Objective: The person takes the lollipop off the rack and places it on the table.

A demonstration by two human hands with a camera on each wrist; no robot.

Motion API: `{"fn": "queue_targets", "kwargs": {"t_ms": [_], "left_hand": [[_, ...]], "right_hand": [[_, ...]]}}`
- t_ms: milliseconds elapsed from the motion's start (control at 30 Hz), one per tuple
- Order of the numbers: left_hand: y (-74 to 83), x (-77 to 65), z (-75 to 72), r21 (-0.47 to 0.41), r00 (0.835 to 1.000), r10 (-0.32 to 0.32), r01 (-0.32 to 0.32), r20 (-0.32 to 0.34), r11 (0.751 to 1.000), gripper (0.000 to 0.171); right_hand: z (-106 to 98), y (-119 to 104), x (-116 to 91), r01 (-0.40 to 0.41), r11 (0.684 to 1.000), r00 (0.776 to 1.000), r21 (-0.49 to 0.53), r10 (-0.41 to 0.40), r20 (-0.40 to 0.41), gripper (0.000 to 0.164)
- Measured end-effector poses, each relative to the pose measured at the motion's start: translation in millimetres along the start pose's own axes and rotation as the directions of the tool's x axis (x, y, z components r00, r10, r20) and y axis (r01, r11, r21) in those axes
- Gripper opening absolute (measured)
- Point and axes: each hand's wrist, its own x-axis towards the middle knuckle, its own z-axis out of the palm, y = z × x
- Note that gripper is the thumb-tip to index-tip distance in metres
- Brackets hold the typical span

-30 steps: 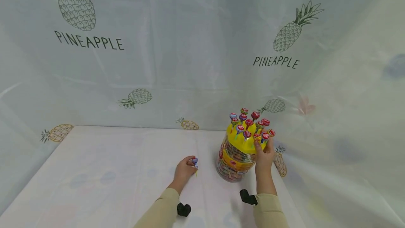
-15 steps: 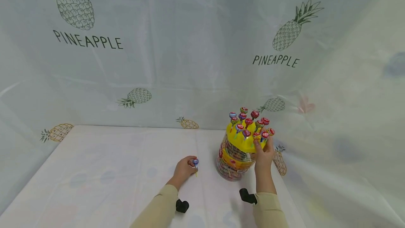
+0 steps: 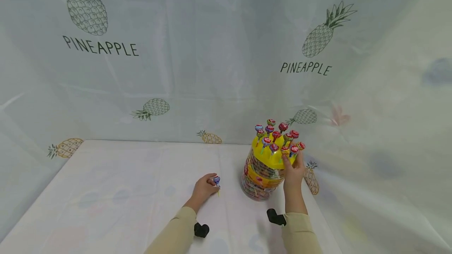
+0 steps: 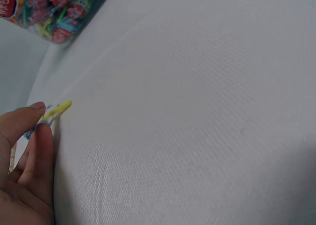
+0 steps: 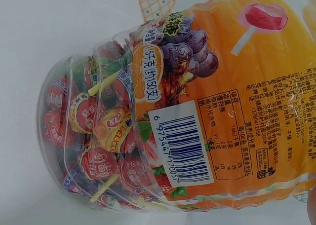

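Clamped on blue-wrapped lollipop (image 3: pixel 217 180) with left grip (image 3: pixel 202 191), left of lollipop jar (image 3: pixel 260 183) near tabletop (image 3: pixel 134 191) right edge, at yellow lid (image 3: pixel 271 161) with right grip (image 3: pixel 293 173), can't tell if clamped, open room leftward.

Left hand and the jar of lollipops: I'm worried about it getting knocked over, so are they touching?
Apart: the head view shows bare white table between the left hand, with its lollipop, and the jar.
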Motion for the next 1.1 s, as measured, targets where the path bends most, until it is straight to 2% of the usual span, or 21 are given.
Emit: {"fn": "queue_targets", "kwargs": {"t_ms": [67,167,367,467,633,933,1100], "left_hand": [[1.2,-0.7,-2.0,-0.065,1.000,-0.013,0.012,-0.010,0.998,0.057],[9.8,-1.2,-5.2,-0.109,1.000,-0.004,0.001,-0.023,0.994,0.057],[54.2,2.8,-10.4,-0.100,0.992,0.119,-0.123,-0.048,0.987,0.052],[77.7,4.1,-11.1,-0.128,0.986,0.162,-0.165,-0.031,0.978,0.052],[111.9,2.0,-6.5,-0.183,0.980,0.201,-0.198,-0.005,0.963,0.053],[156.6,1.9,5.0,-0.260,0.950,0.304,-0.275,0.076,0.926,0.054],[181.3,-0.5,9.3,-0.285,0.938,0.332,-0.293,0.100,0.913,0.050]], "right_hand": [[0,-1,0,-0.003,1.000,1.000,-0.003,0.003,0.005,0.058],[-1,-1,-1,-0.003,1.000,1.000,0.009,0.003,0.011,0.058],[-2,-1,-2,0.020,1.000,1.000,0.009,-0.020,0.007,0.056],[-2,0,-2,0.031,1.000,0.999,0.005,-0.031,0.010,0.056],[-1,0,-1,0.042,0.999,0.999,0.009,-0.042,0.016,0.057],[-1,3,0,0.050,0.999,0.999,0.009,-0.050,0.020,0.055],[-1,3,1,0.061,0.998,0.998,0.018,-0.061,0.020,0.055]]}}
